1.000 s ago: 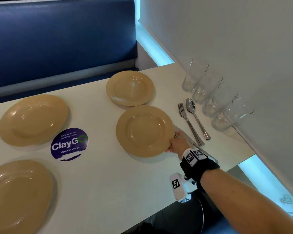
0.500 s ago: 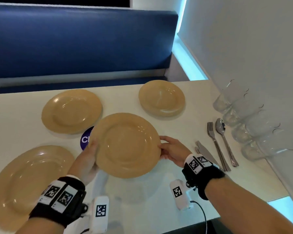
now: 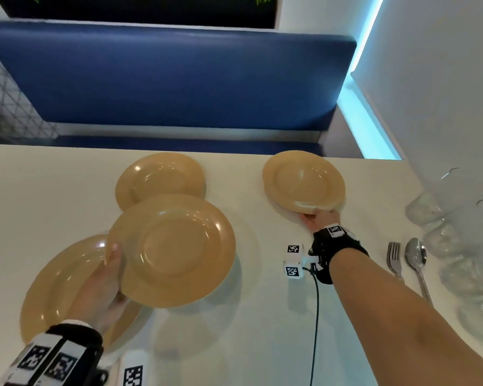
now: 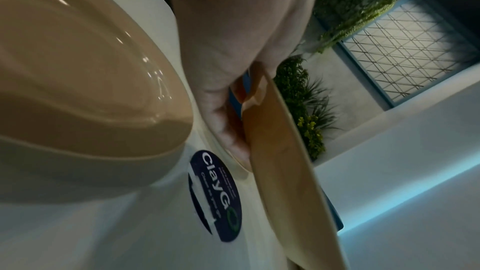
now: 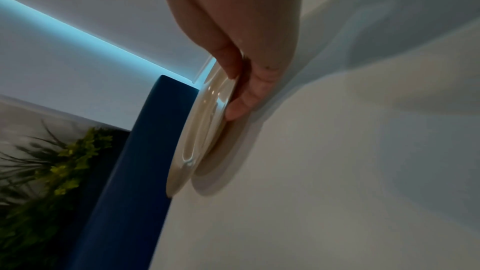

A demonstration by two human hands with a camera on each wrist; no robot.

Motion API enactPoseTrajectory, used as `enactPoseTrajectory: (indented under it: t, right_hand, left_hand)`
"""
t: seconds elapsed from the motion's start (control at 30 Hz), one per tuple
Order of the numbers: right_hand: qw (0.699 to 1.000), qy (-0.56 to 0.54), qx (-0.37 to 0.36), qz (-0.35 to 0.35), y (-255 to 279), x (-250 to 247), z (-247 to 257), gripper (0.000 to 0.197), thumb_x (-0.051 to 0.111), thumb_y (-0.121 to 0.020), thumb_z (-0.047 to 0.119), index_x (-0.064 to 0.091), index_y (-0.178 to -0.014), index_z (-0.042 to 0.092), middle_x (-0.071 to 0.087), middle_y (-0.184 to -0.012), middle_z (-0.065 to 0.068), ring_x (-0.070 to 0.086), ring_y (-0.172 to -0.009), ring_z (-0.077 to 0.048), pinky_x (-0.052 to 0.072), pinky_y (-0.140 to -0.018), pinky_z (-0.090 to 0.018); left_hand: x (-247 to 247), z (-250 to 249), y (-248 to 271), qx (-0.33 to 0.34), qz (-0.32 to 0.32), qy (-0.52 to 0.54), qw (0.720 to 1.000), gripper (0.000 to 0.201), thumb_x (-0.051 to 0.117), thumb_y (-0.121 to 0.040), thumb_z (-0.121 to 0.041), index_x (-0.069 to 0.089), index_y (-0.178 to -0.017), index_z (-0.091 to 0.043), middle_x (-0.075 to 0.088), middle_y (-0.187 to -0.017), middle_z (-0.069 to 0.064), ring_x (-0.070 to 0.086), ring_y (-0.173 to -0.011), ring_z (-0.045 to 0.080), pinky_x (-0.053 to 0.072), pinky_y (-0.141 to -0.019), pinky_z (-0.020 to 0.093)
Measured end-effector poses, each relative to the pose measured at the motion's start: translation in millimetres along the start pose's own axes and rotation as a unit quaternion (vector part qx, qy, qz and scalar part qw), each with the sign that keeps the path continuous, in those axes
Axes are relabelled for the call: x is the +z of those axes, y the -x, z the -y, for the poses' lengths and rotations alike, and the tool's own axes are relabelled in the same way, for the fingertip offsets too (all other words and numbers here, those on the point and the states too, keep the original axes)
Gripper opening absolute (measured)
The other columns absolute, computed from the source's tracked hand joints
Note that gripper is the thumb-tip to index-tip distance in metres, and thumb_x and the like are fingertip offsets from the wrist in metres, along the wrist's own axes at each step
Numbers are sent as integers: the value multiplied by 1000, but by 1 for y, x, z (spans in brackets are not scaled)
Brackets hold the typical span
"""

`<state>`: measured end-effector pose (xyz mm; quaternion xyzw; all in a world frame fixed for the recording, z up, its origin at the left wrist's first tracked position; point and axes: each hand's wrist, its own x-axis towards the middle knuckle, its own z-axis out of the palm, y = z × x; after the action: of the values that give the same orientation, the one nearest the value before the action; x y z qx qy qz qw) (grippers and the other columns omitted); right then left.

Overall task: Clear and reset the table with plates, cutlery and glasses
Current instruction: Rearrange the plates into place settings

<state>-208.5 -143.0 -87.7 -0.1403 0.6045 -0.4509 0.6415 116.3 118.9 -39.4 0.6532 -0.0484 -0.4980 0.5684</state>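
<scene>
We see four plates, all one plain tan: the raised one (image 3: 173,250), the one under it at eight o'clock (image 3: 56,291), one at twelve o'clock (image 3: 159,176) and one at two o'clock (image 3: 304,181). The desk (image 3: 53,190) is cream white, unpatterned. On it lies a round dark purple sticker (image 4: 215,195) with white lettering and a green ring. The bench (image 3: 165,79) is deep blue. Both wristbands (image 3: 338,246) are black and carry white tags with black square patterns. The fork (image 3: 395,259) and spoon (image 3: 416,259) are silver, the glasses (image 3: 457,246) clear. A light-blue glow strip (image 3: 365,118) runs along the white wall (image 3: 444,79). The plants (image 4: 309,118) are green and yellow.
</scene>
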Motion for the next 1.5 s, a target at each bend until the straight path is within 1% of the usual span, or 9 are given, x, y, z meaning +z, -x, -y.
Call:
enactPoseTrajectory:
  t: [0.3,0.43,0.57,0.67,0.87,0.97,1.1,1.37,1.5]
  right_hand:
    - [921,233,-28,310,108,76,-28,39,42,-93,-3,44,-131,7,62,-95,-15,61,-79,-27,57,-68,-38]
    - [880,312,-12,358,147,107,-59,36,47,-91,-2,53,-124,11,63,-88,-16,62,-67,-23,57,-56,-28]
    - [872,362,-60,324,154,144,-90,25,50,-95,12,60,-116,3,58,-77,-10,54,-62,-16,53,-55,-21]
    - [890,392,-87,215,129,178,-110,35,53,-93,17,52,-126,5,59,-92,-10,55,-67,-15,54,-76,-31]
    - [915,387,-55,98,93,217,-134,43,52,-93,26,50,-129,3,54,-127,-20,56,-110,-32,44,-95,-31]
    - [928,348,-34,129,99,231,-138,38,45,-97,25,53,-128,4,57,-130,-16,55,-116,-30,49,-86,-25]
    - [969,206,-27,133,109,233,-142,44,39,-91,-8,38,-135,0,54,-122,-27,58,-82,-25,57,-69,-32]
    - [874,424,-49,232,189,182,-183,22,44,-89,-1,58,-106,1,57,-73,-10,49,-64,-21,39,-59,-31]
    - [872,443,-41,205,210,164,-206,17,49,-90,3,60,-100,9,62,-86,-7,55,-74,-19,42,-60,-24]
  left_hand:
    - [-2,-16,-1,28,-3,39,999,37,52,-87,-46,58,-116,-24,68,-110,0,62,-104,18,48,-94,42]
    - [-15,-29,-10,44,-2,39,998,37,62,-86,-31,56,-121,-20,67,-109,4,61,-101,20,50,-84,37]
    - [-71,-39,-24,30,-36,48,998,47,68,-81,-16,54,-126,-14,65,-117,15,62,-106,28,50,-87,42]
    - [-119,-49,-30,39,-57,57,996,49,63,-86,-14,49,-133,-13,63,-120,15,61,-105,27,50,-81,40]
    - [-199,-70,-33,77,-95,90,988,48,56,-90,-12,45,-137,-11,63,-118,7,59,-105,20,47,-82,35]
    - [-231,-76,-34,83,-109,102,985,46,59,-90,-17,49,-134,-14,65,-119,5,63,-104,16,52,-84,39]
    - [-258,-82,-33,103,-124,125,979,41,54,-92,-22,51,-133,-17,71,-106,-3,64,-99,11,56,-85,34]
    - [-292,-88,-29,116,-132,173,969,44,48,-95,-30,47,-137,-17,71,-103,-7,63,-104,9,58,-72,27]
    - [-294,-81,-24,112,-118,173,971,45,49,-94,-31,47,-137,-16,68,-110,-3,62,-106,13,59,-70,28]
